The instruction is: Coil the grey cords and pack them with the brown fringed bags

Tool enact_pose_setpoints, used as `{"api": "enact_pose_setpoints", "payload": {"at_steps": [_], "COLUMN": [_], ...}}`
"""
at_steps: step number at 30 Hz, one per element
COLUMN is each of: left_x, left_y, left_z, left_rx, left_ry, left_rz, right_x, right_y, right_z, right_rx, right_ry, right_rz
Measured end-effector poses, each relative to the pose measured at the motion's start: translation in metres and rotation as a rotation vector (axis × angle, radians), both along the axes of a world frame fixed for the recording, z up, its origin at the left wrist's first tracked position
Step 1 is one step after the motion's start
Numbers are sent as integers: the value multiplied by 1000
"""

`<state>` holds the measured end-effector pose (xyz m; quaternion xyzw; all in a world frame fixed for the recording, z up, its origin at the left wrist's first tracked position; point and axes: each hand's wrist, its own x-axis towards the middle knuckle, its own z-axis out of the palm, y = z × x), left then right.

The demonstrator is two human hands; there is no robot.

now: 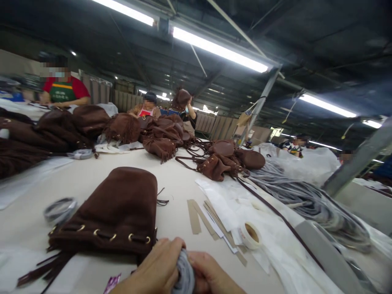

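Between my two hands, low in the head view, is a coil of grey cord (185, 273). My left hand (161, 263) grips the coil from the left, fingers wrapped round it. At its other side my right hand (210, 271) is closed, thumb and fingers pressed on the coil. A dark brown drawstring bag (122, 204) with brass eyelets and tassels lies flat on the table just beyond my left hand. Left of the bag rests another grey coil (60, 209).
Brown bags (163, 130) are heaped along the far side of the table (171, 183). Cardboard strips (193, 216), a tape roll (250, 235) and white sheets lie to the right, beside a bundle of grey cords (306, 200). Several people work beyond, one in a green apron (63, 92).
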<state>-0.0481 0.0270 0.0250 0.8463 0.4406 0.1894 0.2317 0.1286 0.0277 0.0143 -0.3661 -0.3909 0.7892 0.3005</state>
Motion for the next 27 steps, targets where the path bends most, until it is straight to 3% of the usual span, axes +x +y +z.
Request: {"api": "enact_pose_setpoints", "payload": {"at_steps": [4, 8, 11, 15, 22, 27], "left_x": [8, 8, -1, -12, -28, -38], "left_y": [0, 4, 7, 4, -16, -35], "left_z": [3, -6, -7, 4, 15, 25], "left_rx": [40, 146, 243, 297, 314, 286], "left_ry": [85, 42, -19, -9, 101, 126], "left_rz": [61, -3, -40, -95, -182, -47], "right_x": [-7, -9, -4, -1, -22, -33], "right_y": [6, 3, -1, -6, -20, -30], "right_z": [2, 8, 13, 11, -7, -18], "right_rx": [258, 459, 351, 143, 206, 207], "right_ry": [-85, -227, -131, 27, 96, 123], "right_rz": [-49, -116, -85, 6, 47, 15]}}
